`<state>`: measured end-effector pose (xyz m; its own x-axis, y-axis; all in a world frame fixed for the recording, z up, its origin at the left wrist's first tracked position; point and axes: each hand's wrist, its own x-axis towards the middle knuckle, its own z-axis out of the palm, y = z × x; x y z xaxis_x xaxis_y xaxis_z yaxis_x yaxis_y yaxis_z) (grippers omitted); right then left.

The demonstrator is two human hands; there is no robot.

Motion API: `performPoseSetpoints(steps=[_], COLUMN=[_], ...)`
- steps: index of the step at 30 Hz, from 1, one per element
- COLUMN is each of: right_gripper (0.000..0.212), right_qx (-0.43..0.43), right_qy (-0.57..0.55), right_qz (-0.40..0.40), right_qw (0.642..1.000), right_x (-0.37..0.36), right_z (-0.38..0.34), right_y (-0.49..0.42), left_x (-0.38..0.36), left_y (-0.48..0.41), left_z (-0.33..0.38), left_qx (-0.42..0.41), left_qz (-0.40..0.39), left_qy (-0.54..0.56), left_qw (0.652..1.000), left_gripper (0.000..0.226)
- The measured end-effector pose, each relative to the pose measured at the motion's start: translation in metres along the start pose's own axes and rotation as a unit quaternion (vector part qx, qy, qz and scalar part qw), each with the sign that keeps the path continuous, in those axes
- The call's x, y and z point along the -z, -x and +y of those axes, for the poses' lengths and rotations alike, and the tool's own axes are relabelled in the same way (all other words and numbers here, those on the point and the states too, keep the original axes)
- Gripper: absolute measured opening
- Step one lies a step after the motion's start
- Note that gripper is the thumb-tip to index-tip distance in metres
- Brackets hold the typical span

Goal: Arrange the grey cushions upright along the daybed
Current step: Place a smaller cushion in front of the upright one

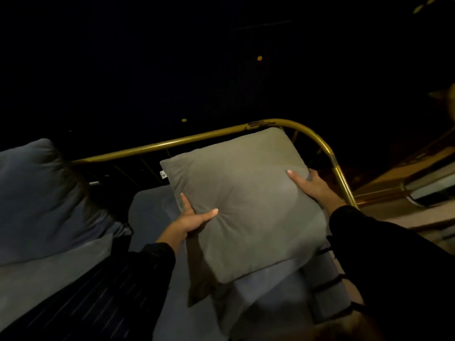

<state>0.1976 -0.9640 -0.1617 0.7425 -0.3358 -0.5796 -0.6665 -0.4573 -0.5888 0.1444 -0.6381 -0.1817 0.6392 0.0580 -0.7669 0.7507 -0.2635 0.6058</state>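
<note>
A square grey cushion (246,200) is held over the daybed, its top edge near the brass rail (172,143). My left hand (194,219) grips its left edge, thumb on the front face. Its right edge is gripped by my right hand (311,184), fingers partly behind the fabric. A darker grey cushion (41,193) leans at the far left against the rail. The daybed mattress (150,212) lies below in dim light.
The brass rail curves down at the right (342,178) beside the cushion. A pale pillow or folded bedding (268,303) lies under the held cushion. A dark striped cloth (98,291) lies at lower left. Beyond the rail all is dark.
</note>
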Motion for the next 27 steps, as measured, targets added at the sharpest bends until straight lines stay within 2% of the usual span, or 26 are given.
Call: performPoseSetpoints(steps=[4,7,10,13,15,19,21,24,27], right_gripper=[0.113,0.114,0.107,0.109,0.107,0.071,0.062,0.058,0.058], right_qx=[0.006,0.013,0.039,0.038,0.043,0.127,0.134,0.144,0.157], right_qy=[-0.010,0.004,0.006,-0.041,-0.097,-0.192,-0.216,-0.238,-0.239], right_qz=[0.013,0.051,0.068,0.058,0.043,-0.011,-0.046,-0.094,-0.147], right_qw=[1.000,0.999,0.997,0.997,0.993,0.973,0.966,0.956,0.947], right_x=[-0.005,-0.009,-0.013,-0.018,-0.031,-0.084,-0.119,-0.173,-0.225], right_z=[0.012,0.014,0.006,0.007,0.012,0.008,0.008,0.007,-0.001], right_y=[0.000,0.008,0.030,0.050,0.069,0.131,0.162,0.208,0.255], left_x=[-0.004,-0.001,0.005,0.020,0.039,0.095,0.129,0.180,0.224], left_y=[-0.002,0.001,0.015,0.037,0.054,0.097,0.126,0.175,0.218], left_z=[-0.010,-0.018,-0.022,-0.029,-0.038,-0.074,-0.102,-0.149,-0.193], left_qx=[-0.025,-0.060,-0.097,-0.121,-0.134,-0.153,-0.146,-0.147,-0.155], left_qz=[0.021,0.042,0.053,0.055,0.071,0.121,0.162,0.228,0.291], left_qy=[0.126,0.197,0.223,0.228,0.222,0.183,0.164,0.146,0.151], left_qw=[0.991,0.978,0.968,0.965,0.963,0.964,0.962,0.952,0.932], left_gripper=[0.133,0.116,0.097,0.095,0.108,0.126,0.131,0.128,0.110])
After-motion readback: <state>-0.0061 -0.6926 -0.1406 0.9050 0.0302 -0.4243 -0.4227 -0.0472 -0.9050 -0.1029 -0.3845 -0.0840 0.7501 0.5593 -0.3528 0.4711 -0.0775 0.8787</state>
